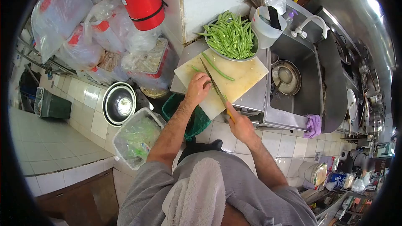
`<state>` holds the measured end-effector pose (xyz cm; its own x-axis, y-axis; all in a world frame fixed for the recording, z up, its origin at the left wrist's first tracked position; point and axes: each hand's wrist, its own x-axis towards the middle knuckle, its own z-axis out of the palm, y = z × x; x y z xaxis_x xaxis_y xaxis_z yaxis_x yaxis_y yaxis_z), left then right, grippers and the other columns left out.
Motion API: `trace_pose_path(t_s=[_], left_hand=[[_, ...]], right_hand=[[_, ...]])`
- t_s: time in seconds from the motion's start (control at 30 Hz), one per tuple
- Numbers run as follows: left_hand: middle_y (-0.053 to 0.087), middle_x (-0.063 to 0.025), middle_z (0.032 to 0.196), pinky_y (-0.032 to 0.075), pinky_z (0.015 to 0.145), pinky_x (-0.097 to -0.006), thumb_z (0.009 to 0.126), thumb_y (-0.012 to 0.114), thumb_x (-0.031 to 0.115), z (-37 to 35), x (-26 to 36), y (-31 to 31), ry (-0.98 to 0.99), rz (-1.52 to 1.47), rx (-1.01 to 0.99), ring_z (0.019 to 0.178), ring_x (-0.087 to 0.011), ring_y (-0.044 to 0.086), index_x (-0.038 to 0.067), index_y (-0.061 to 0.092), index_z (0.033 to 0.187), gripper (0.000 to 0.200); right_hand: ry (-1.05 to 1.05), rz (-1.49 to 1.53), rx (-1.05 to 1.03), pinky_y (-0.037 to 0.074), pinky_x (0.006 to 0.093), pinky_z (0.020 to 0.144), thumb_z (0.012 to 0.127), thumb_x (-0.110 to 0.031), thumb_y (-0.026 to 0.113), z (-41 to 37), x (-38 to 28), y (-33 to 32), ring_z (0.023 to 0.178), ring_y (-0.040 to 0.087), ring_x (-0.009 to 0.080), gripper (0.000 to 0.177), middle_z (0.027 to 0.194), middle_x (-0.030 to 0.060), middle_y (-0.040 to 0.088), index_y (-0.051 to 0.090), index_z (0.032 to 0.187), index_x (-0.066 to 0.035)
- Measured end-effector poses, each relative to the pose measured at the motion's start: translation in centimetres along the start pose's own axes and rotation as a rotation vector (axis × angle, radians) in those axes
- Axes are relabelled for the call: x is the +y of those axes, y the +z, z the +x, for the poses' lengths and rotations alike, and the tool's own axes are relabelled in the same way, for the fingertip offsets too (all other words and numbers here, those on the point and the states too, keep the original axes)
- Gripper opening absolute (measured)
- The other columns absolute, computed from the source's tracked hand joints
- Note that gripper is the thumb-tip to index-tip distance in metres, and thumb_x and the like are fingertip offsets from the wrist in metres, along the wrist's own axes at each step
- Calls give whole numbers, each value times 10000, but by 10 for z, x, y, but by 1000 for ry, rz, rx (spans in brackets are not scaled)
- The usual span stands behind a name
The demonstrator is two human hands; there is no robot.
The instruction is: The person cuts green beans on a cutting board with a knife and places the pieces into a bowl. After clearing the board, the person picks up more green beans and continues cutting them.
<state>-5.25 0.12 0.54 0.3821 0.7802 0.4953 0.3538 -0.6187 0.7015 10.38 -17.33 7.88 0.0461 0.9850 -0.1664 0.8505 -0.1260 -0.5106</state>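
Note:
My right hand [243, 129] is wrapped round the yellow handle of a kitchen knife [214, 83], whose long blade slants up and left across a pale cutting board [245, 77]. Close to the left side of the blade, my left hand [197, 88] has its fingers curled on a green bean [195, 68]; one end shows beyond the fingers and the rest is hidden. One long bean [218, 67] lies whole on the board, to the right of the blade. At the board's far edge, a metal bowl [238, 58] is heaped with green beans [230, 35].
To the right is a steel sink [303, 83] with a pan [287, 77] and a faucet [312, 26]. A white container [267, 31] stands beside the bowl. Below the board's left edge are a green bin [197, 123] and a clear tub [142, 134]. A fire extinguisher [144, 12] hangs upper left.

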Motion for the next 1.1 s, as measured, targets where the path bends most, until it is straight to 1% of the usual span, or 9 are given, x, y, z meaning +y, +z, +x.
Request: trace_pose_path(t_s=[0.07,0.1,0.2,0.3,0.53,0.7,0.93,1.03,1.1], left_hand=[[597,-105,970,455,873,-403,714,701,22,2,3,-3,21,43,26,964,-311,552,22,644,875,171],[590,-102,973,451,876,-408,707,702,14,2,3,-3,35,84,47,960,-310,543,24,643,888,190],[600,-95,973,444,882,-402,724,698,40,1,-2,-2,29,72,39,955,-304,544,33,654,861,144],[603,-95,954,445,871,-402,730,692,37,3,-8,-1,49,63,38,956,-304,545,30,655,846,122],[607,-96,937,451,847,-392,722,701,31,2,-8,2,32,59,70,945,-302,550,27,653,832,120],[612,-93,911,458,831,-392,710,710,19,3,-9,1,58,48,76,924,-300,558,23,651,823,128],[606,-103,941,453,847,-399,720,708,26,3,-11,-1,25,44,19,946,-312,552,20,646,844,139],[588,-114,1001,441,883,-409,728,706,30,9,-12,0,-2,95,67,988,-326,538,27,639,886,171],[572,-119,1042,430,914,-413,732,705,35,10,-13,3,-63,94,162,1025,-336,526,36,634,918,199]], right_hand=[[124,37,-116,495,481,758,847,-106,580,-26,0,-12,832,624,421,716,917,249,647,265,1475,-240],[52,97,-49,506,489,720,847,-110,569,-39,13,-5,764,634,402,700,819,221,646,274,1469,-241],[71,159,-63,510,484,733,849,-117,578,-54,19,-16,779,635,400,706,839,217,649,270,1471,-252],[46,7,-35,518,477,737,859,-128,579,-43,17,-16,791,637,391,697,878,209,650,273,1470,-263],[-6,-26,-19,524,469,729,860,-129,588,-32,3,-14,779,637,374,693,917,182,640,281,1470,-249],[-42,-55,0,518,479,692,852,-110,581,-46,7,-13,745,635,364,699,855,180,636,282,1471,-237],[-66,-37,65,503,498,687,847,-60,536,15,0,11,733,626,398,689,790,194,634,281,1468,-215],[-45,7,26,510,490,724,848,-82,550,1,4,-1,776,631,416,697,852,220,651,273,1470,-231],[160,242,-115,516,477,776,858,-120,585,-26,2,-15,827,649,416,687,1002,237,657,292,1461,-267]])
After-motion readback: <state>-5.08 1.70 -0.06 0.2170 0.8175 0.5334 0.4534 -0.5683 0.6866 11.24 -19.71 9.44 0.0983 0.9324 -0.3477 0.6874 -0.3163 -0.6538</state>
